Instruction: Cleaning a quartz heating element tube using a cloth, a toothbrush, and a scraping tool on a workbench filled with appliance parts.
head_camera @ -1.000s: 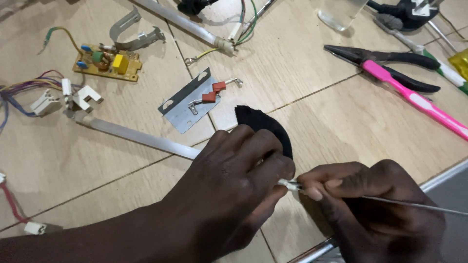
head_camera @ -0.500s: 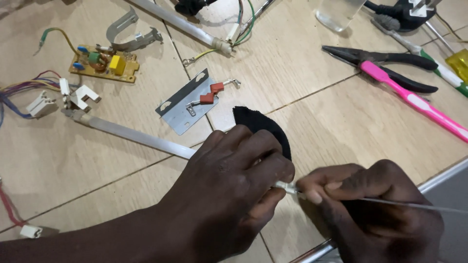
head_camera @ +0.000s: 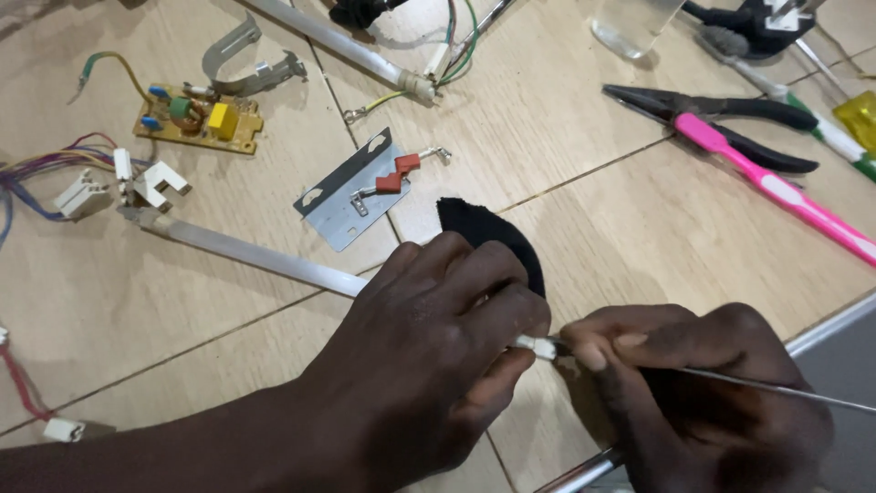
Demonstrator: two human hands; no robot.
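Note:
My left hand (head_camera: 429,356) is closed around the near end of a long grey metal tube (head_camera: 237,248) that runs up-left across the tiled floor. A small white end cap (head_camera: 538,347) of the tube sticks out between my two hands. My right hand (head_camera: 693,393) pinches a thin metal wire (head_camera: 785,388) right at that cap; the wire trails off to the right edge. A black curved pad (head_camera: 497,237) lies just behind my left knuckles, partly hidden by them.
A grey metal bracket with red parts (head_camera: 360,187) lies behind the hands. A yellow circuit board (head_camera: 201,119), white connectors with coloured wires (head_camera: 87,187), black pliers (head_camera: 730,114), a pink toothbrush (head_camera: 776,187), another tube (head_camera: 338,41) and a clear glass (head_camera: 630,27) lie around.
Both hands keep their hold and barely shift; the right fingertips sit slightly closer against the white cap. The view drifts a little.

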